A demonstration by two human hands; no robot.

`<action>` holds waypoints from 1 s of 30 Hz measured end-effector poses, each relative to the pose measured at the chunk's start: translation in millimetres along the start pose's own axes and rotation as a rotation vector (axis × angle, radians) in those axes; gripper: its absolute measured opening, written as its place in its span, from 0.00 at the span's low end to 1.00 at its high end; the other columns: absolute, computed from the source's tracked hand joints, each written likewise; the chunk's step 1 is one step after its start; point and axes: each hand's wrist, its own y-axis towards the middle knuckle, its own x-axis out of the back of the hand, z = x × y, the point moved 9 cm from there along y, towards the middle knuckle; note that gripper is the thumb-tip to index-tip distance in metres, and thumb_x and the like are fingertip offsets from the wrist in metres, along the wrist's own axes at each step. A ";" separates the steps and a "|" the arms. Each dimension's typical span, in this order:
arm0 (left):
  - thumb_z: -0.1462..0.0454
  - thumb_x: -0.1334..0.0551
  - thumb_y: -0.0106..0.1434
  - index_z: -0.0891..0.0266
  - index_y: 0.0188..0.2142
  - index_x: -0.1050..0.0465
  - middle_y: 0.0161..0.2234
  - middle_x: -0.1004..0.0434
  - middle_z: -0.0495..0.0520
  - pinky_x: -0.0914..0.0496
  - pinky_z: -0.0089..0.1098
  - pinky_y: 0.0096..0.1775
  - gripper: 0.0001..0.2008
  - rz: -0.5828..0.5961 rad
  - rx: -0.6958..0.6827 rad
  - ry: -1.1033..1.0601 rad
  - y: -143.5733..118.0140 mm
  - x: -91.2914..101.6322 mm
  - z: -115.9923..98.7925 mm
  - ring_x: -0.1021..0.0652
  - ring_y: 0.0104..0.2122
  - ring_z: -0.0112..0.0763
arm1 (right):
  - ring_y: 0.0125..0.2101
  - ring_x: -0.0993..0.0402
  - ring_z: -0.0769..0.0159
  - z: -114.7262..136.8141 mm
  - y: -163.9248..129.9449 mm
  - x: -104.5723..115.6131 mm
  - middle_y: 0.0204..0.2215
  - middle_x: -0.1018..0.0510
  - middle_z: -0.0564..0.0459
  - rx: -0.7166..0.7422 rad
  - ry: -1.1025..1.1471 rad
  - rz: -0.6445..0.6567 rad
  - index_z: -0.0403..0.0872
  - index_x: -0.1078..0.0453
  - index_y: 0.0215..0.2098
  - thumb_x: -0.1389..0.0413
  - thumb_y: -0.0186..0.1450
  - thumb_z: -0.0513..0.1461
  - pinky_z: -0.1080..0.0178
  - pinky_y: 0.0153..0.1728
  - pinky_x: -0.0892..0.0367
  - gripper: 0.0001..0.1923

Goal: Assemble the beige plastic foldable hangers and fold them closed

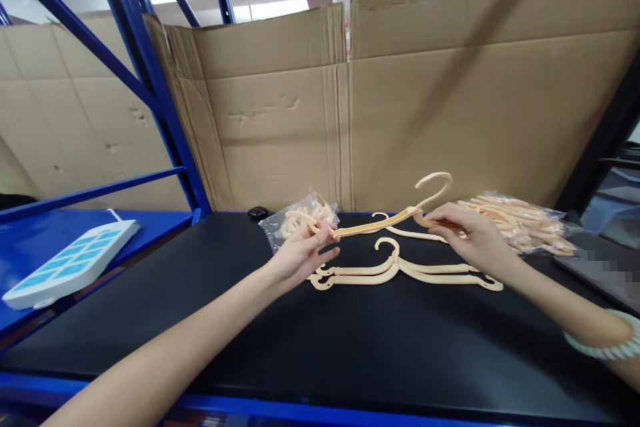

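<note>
Above the black tabletop (300,347) I see my left hand (300,255) pinching one end of a cream plastic hanger (373,223), fingers closed narrow on the thin arm. My right hand (467,233) grips the same hanger near the neck, just under the hook, also closed on it. So the hanger hangs in the air between both hands, a little tilted, the hook upward.

To do it well, I think both grips should stay light and near the ends, because the arm looks thin and may bend.

Under it, flat hangers (400,270) lie stacked on the tabletop. Behind the left hand is a clear bag (290,220) with small cream parts; behind the right hand is a bigger bag of hangers (525,220). A bead bracelet (607,343) is on the right wrist. Cardboard sheets (425,93) stand as a back wall, a blue rack frame (150,80) at left, and a white-blue device (70,260) on the blue shelf (30,233).
</note>
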 end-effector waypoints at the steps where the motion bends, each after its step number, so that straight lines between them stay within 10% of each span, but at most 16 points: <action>1: 0.64 0.26 0.48 0.64 0.27 0.31 0.36 0.27 0.51 0.27 0.33 0.40 0.14 0.020 0.018 -0.011 -1.4 -3.4 1.1 0.26 0.36 0.28 | 0.31 0.28 0.65 1.1 -0.2 0.8 0.31 0.24 0.52 0.013 -0.004 -0.006 0.49 0.28 0.36 0.48 0.66 0.41 0.62 0.33 0.32 0.07; 21: 0.69 0.29 0.51 0.66 0.25 0.32 0.35 0.24 0.54 0.26 0.29 0.39 0.11 0.050 0.052 -0.029 -4.0 -8.4 9.6 0.22 0.31 0.27 | 0.35 0.26 0.62 15.6 -1.5 11.6 0.33 0.23 0.49 0.090 -0.066 -0.057 0.50 0.27 0.37 0.48 0.66 0.38 0.58 0.36 0.31 0.07; 30: 0.77 0.36 0.54 0.66 0.25 0.35 0.27 0.24 0.53 0.27 0.24 0.31 0.10 -0.209 -0.029 0.083 -9.2 7.1 4.1 0.24 0.24 0.23 | 0.33 0.26 0.61 34.2 -4.1 11.5 0.32 0.23 0.49 0.103 -0.049 -0.064 0.52 0.27 0.37 0.50 0.66 0.38 0.58 0.35 0.30 0.09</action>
